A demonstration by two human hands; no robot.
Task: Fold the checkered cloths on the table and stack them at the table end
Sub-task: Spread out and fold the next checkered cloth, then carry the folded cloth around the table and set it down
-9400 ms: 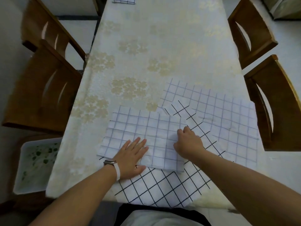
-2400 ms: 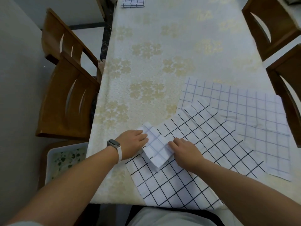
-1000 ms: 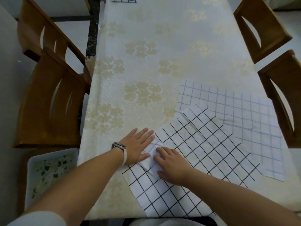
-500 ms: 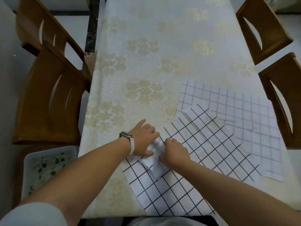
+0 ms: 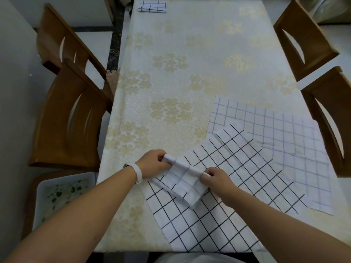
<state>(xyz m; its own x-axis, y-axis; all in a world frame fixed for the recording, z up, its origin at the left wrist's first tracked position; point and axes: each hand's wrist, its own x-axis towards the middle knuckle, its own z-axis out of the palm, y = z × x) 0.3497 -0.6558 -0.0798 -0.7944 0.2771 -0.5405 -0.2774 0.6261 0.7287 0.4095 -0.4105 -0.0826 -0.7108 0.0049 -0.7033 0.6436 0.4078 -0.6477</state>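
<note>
Nearest me, the black-grid cloth (image 5: 199,224) lies flat and askew on the counter (image 5: 190,54), one corner at the near edge. On top of it is the folded cloth (image 5: 185,184), a small thick pad, white with faint blue lines, slanting from upper left to lower right. My left hand (image 5: 152,164) pinches its far-left corner, fingers (image 5: 160,158) curled over the edge. My right hand (image 5: 215,177) pinches the right end the same way. The edge between the two grips is raised, and the lower part rests on the black-grid cloth.

I judge this to be the lift before the carry. To do it well, I want each pinch to take every layer, not just the top one, and the edge held taut so the folds do not fan open. I should raise it straight up, so the cloth underneath is not dragged along.

Beyond my hands, to the right, the blue-grid cloth (image 5: 284,149) lies open and creased, its near-left part under the black-grid one. At the far left corner of the counter sits the stack (image 5: 152,6), dark-checked and squared off. The pad should land on it with the edges matched.
</note>
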